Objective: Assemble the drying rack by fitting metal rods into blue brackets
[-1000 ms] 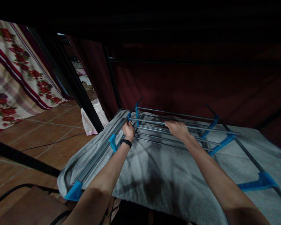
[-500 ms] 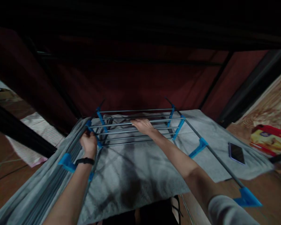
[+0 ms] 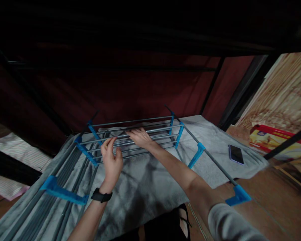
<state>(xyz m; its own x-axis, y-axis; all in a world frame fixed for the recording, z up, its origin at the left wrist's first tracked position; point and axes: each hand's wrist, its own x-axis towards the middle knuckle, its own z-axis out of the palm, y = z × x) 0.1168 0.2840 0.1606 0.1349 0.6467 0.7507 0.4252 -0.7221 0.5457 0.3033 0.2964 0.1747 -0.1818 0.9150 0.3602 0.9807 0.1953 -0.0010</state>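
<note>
A partly assembled rack of grey metal rods [image 3: 160, 130] with blue plastic connectors [image 3: 86, 152] stands on a grey cloth [image 3: 150, 177]. My right hand [image 3: 139, 137] lies over a rod near the middle of the rack, its fingers curled onto it. To its left, my left hand [image 3: 112, 160], with a black band on the wrist, has its thumb and fingers apart. Those fingertips are at the same rod, and I cannot tell whether they touch it. Larger blue brackets sit on the side poles, at the near left [image 3: 65, 192] and the near right [image 3: 238, 195].
Several loose grey rods [image 3: 47, 204] lie on the cloth at left. A phone [image 3: 236, 154] rests on the cloth's right side. Beyond it is a red and yellow package [image 3: 273, 140]. Black frame posts [image 3: 15, 164] and dark red fabric [image 3: 130, 90] surround the spot.
My left hand has left the rack's left-hand corner and moved right along the rod, its fingers spreading. My right hand stays on the rod. The whole view has shifted.
</note>
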